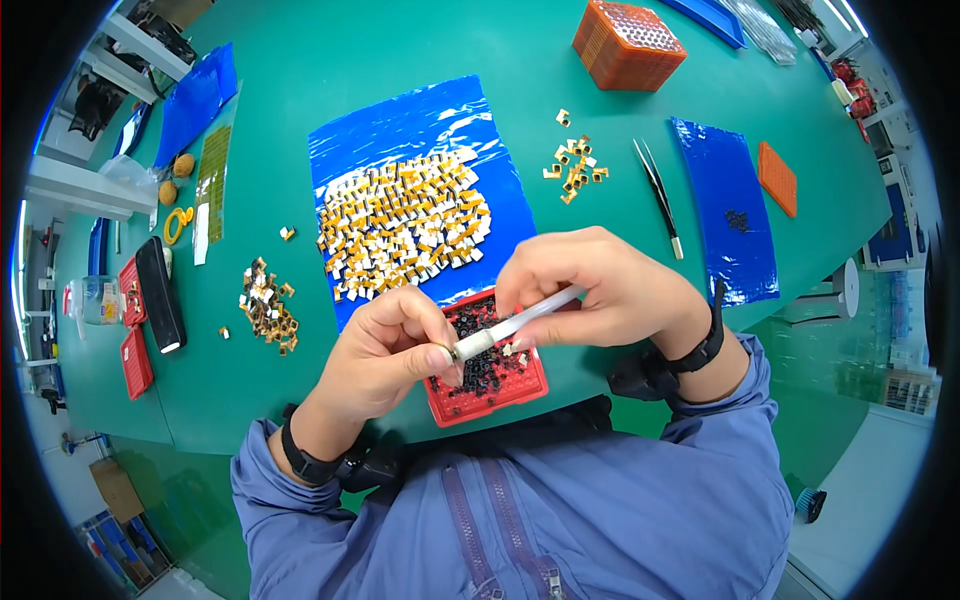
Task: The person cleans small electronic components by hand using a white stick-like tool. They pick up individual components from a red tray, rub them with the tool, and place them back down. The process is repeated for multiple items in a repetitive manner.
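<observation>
In the head view, my right hand (pixel 598 288) grips a slim, translucent white, tube-shaped tool (pixel 535 314) above a red rectangular plastic tray (pixel 500 400). The tool's long axis slants: the tip points left and slightly toward me. My left hand (pixel 388 348) narrowly pinches a small dark piece (pixel 455 353) at this tip. Whether the tool carries writing, I cannot tell.

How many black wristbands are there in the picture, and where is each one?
2: one black wristband around the person's left wrist, and a second black wristband around the right wrist. No others show.
</observation>
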Motion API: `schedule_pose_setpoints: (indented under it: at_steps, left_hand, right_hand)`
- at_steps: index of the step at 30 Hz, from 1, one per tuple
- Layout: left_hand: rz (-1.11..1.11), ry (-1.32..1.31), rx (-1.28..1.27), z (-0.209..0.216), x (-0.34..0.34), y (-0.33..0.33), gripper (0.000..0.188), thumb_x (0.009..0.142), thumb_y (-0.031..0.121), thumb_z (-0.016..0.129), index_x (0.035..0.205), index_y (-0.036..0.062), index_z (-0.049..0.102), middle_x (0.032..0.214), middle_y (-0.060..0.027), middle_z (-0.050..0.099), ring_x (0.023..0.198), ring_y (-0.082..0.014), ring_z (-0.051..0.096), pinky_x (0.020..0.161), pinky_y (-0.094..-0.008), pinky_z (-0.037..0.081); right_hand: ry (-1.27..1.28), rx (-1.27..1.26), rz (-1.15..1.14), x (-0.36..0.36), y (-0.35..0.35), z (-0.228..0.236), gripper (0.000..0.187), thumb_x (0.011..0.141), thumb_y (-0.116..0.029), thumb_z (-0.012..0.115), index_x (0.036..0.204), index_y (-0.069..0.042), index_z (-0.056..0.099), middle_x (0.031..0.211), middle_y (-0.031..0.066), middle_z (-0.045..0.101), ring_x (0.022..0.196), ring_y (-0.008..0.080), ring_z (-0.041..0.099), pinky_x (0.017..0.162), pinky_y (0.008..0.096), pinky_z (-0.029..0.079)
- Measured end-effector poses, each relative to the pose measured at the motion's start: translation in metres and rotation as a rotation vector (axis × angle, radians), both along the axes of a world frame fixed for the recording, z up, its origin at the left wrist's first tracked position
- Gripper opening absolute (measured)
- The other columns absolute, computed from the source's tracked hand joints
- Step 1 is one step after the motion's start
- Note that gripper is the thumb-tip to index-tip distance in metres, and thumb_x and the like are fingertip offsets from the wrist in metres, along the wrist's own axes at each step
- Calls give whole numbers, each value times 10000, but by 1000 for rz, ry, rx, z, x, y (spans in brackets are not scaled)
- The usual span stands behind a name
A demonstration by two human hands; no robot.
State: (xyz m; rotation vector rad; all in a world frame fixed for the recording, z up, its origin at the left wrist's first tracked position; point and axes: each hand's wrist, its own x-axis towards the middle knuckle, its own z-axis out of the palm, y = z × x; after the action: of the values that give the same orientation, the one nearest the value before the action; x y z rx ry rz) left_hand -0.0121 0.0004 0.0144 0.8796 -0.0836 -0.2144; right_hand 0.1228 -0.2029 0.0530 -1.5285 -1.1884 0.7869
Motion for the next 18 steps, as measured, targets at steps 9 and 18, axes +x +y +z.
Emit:
schedule_pose_setpoints:
  at_steps: [9, 18]
  left_hand:
    - [-21, 16, 55, 0, 0, 0, 87, 873, 24, 611, 896, 27, 527, 812, -77, 624, 732, -136, 632, 672, -263, 521]
    - [-8, -36, 213, 11, -4, -3, 122, 818, -35, 656, 877, 8, 559, 863, -120, 658, 797, -155, 646, 713, -276, 525]
  right_hand:
    - [-160, 44, 26, 5, -1, -1, 180, 711, -112, 774, 820, -61, 640, 655, -1, 508, 555, 130, 475, 488, 270, 353]
    - [-210, 47, -119, 16, -13, 5, 203, 670, -102, 788, 803, -47, 645, 642, -1, 500, 550, 123, 466, 483, 270, 332]
